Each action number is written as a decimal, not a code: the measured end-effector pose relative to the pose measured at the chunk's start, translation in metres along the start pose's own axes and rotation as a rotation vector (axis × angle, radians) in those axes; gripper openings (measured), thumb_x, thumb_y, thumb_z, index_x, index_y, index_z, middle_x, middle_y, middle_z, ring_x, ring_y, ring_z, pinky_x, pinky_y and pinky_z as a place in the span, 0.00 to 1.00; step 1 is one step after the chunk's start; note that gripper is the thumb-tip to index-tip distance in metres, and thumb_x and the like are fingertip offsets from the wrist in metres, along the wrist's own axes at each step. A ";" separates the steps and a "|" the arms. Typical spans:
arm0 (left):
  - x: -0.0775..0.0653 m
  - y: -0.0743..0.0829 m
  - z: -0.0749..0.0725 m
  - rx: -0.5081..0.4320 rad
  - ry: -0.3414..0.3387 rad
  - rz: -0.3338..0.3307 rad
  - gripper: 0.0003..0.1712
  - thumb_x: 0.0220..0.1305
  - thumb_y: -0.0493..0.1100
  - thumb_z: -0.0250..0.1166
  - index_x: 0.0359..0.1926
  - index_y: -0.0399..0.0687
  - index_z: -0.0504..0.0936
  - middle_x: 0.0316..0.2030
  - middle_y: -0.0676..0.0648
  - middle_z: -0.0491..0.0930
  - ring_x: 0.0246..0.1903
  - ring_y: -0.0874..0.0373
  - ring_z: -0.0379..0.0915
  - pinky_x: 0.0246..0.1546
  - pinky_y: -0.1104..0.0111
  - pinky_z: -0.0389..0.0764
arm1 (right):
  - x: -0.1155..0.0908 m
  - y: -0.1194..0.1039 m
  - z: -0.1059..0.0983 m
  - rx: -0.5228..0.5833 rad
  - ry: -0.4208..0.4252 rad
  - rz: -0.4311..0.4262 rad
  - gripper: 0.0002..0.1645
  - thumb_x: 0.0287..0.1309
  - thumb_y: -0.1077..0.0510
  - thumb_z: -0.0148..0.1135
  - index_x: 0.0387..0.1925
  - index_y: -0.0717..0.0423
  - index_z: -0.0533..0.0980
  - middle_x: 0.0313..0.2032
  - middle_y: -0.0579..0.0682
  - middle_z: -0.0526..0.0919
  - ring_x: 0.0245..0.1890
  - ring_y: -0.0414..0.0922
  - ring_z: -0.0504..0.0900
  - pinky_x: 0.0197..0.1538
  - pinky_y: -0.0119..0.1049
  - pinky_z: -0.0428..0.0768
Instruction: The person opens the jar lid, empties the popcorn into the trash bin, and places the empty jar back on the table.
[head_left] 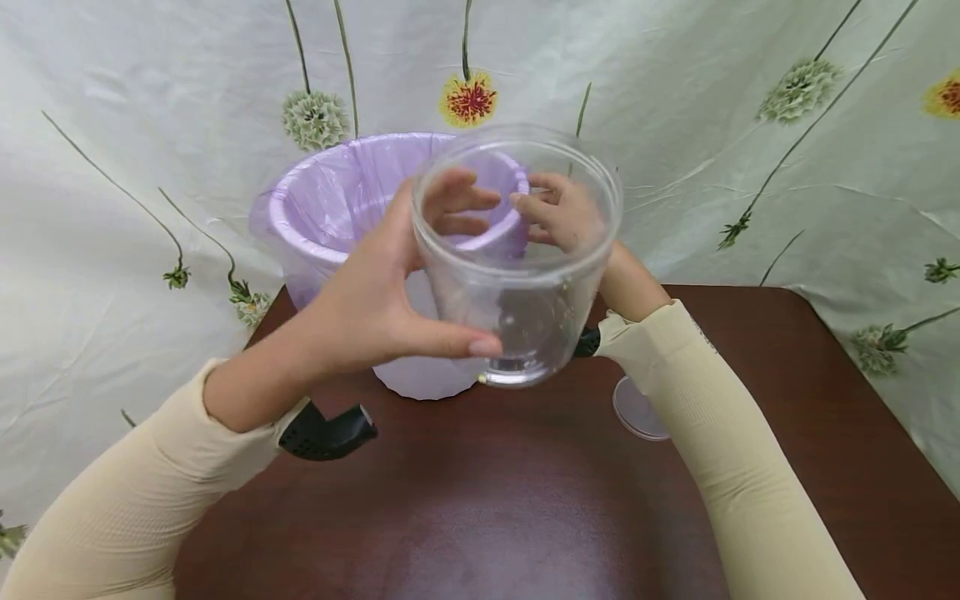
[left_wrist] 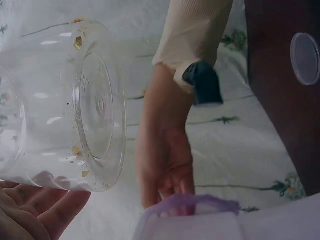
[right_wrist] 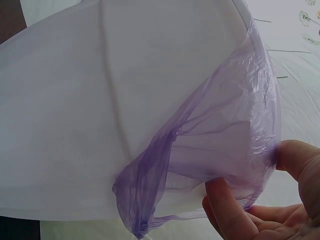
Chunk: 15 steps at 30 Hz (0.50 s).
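Note:
My left hand [head_left: 367, 292] holds up a clear plastic tub [head_left: 517, 325], thumb across its near side and fingers round the far side. In the left wrist view, small yellow-brown bits cling around the tub's base. Behind it stands a white bin [head_left: 427, 371] lined with a thin purple bag [head_left: 322, 200] folded over the rim. My right hand [left_wrist: 170, 160] is at the bin's right rim, seen through the tub in the head view. In the right wrist view, its thumb and fingers [right_wrist: 225, 210] pinch the bag's edge, and the loose bag hangs bunched down the bin's outside.
A round clear lid [head_left: 637, 408] lies on the dark brown table [head_left: 510, 500], beside the right sleeve. Flower-printed cloth [head_left: 675, 100] hangs behind the table and at its sides. A dark wrist mount [head_left: 330, 433] juts below the left sleeve.

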<state>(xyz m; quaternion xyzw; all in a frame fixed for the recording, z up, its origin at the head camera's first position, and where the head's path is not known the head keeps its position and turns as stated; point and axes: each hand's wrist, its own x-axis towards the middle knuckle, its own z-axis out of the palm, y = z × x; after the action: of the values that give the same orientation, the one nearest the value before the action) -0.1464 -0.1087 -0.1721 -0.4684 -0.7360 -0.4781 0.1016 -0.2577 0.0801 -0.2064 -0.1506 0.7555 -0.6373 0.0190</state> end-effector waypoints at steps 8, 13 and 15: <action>-0.032 -0.011 0.034 -0.133 -0.128 0.018 0.60 0.23 0.39 0.74 0.59 0.45 0.46 0.54 0.48 0.57 0.53 0.56 0.54 0.48 0.65 0.62 | 0.000 -0.002 0.001 -0.010 0.026 0.064 0.28 0.49 0.55 0.54 0.52 0.60 0.61 0.43 0.57 0.71 0.39 0.46 0.73 0.39 0.35 0.72; -0.046 -0.002 0.052 -0.167 -0.161 -0.113 0.55 0.24 0.34 0.72 0.55 0.34 0.47 0.52 0.40 0.58 0.53 0.52 0.54 0.50 0.62 0.60 | 0.004 0.002 0.001 0.041 0.024 0.056 0.29 0.49 0.55 0.55 0.53 0.60 0.61 0.43 0.57 0.70 0.39 0.47 0.73 0.39 0.36 0.72; -0.054 -0.010 0.061 -0.169 -0.170 -0.133 0.56 0.24 0.35 0.72 0.55 0.34 0.47 0.52 0.39 0.58 0.52 0.51 0.55 0.50 0.61 0.59 | 0.003 0.003 0.001 0.044 0.026 0.056 0.29 0.48 0.55 0.55 0.53 0.60 0.61 0.43 0.56 0.70 0.39 0.47 0.73 0.39 0.36 0.72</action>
<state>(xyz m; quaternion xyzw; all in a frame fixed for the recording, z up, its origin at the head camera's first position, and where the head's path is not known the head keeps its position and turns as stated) -0.1071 -0.0934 -0.2425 -0.4644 -0.7283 -0.5028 -0.0328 -0.2614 0.0787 -0.2084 -0.1208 0.7456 -0.6547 0.0301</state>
